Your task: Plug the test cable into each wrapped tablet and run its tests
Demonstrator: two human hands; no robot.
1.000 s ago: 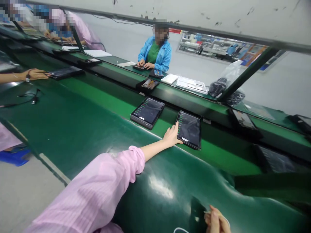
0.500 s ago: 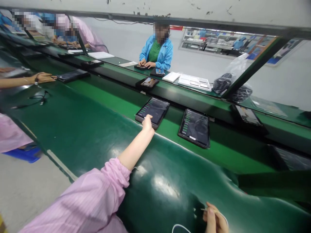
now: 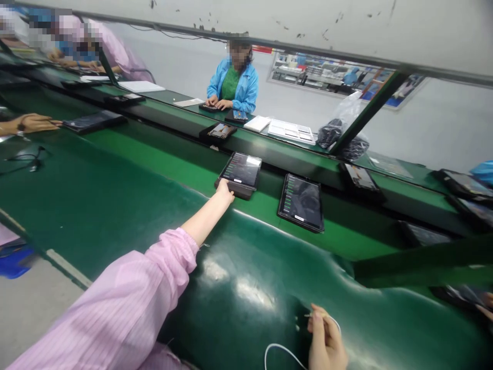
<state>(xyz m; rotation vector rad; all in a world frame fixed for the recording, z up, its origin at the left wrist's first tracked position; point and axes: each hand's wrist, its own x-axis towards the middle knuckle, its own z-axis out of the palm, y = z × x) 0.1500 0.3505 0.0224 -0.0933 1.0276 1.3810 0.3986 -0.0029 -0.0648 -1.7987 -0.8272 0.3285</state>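
My left hand (image 3: pixel 225 192), arm stretched out, grips the near edge of a black tray (image 3: pixel 243 192), which holds a tablet (image 3: pixel 242 168) with a lit dark screen showing lines of text and a white label. The fingers under the tray are hidden. Low on the right, my right hand (image 3: pixel 327 336) pinches the end of a white cable (image 3: pixel 283 347), whose loop hangs to the left over the green mat. To the right of the held tray lies a second tablet (image 3: pixel 301 203), with green text lines on its screen, in a similar black tray.
A green mat (image 3: pixel 127 205) covers the near bench, with a bright green belt (image 3: pixel 165 159) beyond it. More trays with devices (image 3: pixel 219 131) line the far ledge. A co-worker in blue (image 3: pixel 234 85) sits opposite. Another person's hand (image 3: pixel 33 123) is at the left.
My left hand has shifted from the tablet's near screen edge to the tray's near left edge. The tablet and tray have turned slightly and tilted. The view has swung right.
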